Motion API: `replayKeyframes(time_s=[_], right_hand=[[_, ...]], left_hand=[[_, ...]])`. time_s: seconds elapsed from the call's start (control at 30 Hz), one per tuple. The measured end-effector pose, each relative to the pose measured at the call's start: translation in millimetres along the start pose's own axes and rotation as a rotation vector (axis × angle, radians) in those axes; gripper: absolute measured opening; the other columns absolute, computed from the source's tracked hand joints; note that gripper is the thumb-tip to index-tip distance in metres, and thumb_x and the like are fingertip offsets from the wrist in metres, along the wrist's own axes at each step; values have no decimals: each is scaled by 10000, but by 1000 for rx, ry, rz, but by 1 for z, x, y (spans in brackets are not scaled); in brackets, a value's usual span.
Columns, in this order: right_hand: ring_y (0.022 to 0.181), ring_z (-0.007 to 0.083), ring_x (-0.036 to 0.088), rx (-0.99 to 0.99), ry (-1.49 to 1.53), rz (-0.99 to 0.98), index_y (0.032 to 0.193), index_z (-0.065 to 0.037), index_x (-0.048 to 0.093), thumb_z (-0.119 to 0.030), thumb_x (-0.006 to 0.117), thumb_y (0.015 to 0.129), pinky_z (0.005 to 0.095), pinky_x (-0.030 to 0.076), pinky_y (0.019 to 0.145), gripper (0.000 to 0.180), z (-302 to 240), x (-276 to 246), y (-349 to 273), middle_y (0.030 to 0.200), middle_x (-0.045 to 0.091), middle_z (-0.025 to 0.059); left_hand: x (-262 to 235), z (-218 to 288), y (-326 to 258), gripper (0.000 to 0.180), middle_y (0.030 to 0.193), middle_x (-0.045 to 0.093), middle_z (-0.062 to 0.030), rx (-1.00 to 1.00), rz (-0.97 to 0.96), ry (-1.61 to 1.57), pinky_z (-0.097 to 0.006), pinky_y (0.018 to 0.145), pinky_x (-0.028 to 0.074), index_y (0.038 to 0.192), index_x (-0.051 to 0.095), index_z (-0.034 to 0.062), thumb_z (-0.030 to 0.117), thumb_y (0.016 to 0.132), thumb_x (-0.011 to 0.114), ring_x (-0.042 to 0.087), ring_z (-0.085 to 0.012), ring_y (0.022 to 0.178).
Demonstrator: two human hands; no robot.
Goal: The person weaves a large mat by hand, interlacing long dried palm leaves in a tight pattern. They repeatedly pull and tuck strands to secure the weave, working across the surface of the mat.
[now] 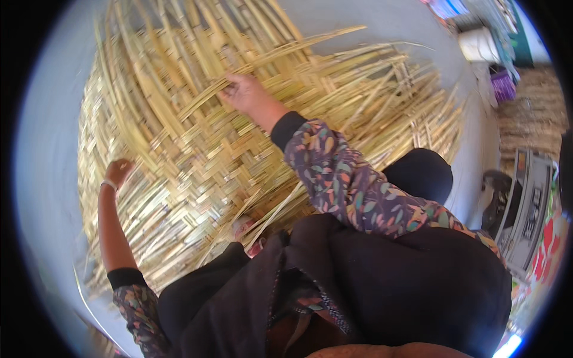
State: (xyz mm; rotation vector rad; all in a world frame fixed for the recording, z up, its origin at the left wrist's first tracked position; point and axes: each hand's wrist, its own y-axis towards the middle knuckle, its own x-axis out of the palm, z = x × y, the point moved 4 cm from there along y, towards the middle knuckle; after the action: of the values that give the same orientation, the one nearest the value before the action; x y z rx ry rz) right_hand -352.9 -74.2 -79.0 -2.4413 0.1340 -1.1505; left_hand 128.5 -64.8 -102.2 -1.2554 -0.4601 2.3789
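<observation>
A woven mat (pixel 206 179) of split yellow-green cane or bamboo strips lies beneath both hands, its long loose ends fanning out at the far side and at the right. My right hand (pixel 245 93) is closed over the mat's upper middle, fingertips pinching a pale strip (pixel 206 98) that runs crosswise over the lengthwise ones. Part of that strip is covered by the hand. Over the mat's left part, my left hand (pixel 119 172) has curled fingers close to the strip ends; whatever they may grip is too small to make out.
Grey floor (pixel 45 149) surrounds the mat. At the right stand a white bucket (pixel 479 45), a purple container (pixel 503 86) and a grey vehicle-like object with a black wheel (pixel 495 182). My black-clad knee (pixel 421 173) is beside the mat's right side, and a foot (pixel 242 227) touches its near edge.
</observation>
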Motion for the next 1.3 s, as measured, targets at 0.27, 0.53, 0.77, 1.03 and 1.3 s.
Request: replayKeyframes(time_s=[0.27,0.53,0.77,1.03,1.3], right_hand=[[1131,345,482,85,-57,233,1216,23,435,-45,613,849,461,470,926,412,-9,-6,-5,1234,483,195],[989,335,569,38,-342,259,1152,9,474,-75,579,883,403,554,771,301,-18,-7,-34,1147,517,165],[931,302,589,-23,-402,252,1088,19,490,-115,642,857,380,560,770,307,-13,-17,-32,1073,534,134],[1047,337,541,54,-243,233,1164,12,460,-86,595,879,407,535,840,331,-8,-12,-38,1192,479,145],[1200,357,422,173,0,202,1360,24,247,-199,570,903,444,444,957,602,-13,-25,-37,1351,358,196]], left_hand=[[8,94,-21,452,780,653,-109,-211,-8,-6,-335,686,473,1002,663,36,455,837,621,599,-184,667],[25,104,-28,503,761,625,-117,-210,-141,107,-348,683,481,1018,651,17,485,838,610,587,-197,636],[31,103,-21,462,686,620,-109,-244,-96,129,-364,676,478,1007,657,28,458,855,587,602,-219,627],[26,137,-29,397,841,661,-145,-243,-151,479,-395,788,467,940,667,53,419,892,520,630,-292,852],[35,225,-21,273,1111,593,-111,64,272,406,-376,884,490,1097,618,109,247,862,591,620,-286,943]])
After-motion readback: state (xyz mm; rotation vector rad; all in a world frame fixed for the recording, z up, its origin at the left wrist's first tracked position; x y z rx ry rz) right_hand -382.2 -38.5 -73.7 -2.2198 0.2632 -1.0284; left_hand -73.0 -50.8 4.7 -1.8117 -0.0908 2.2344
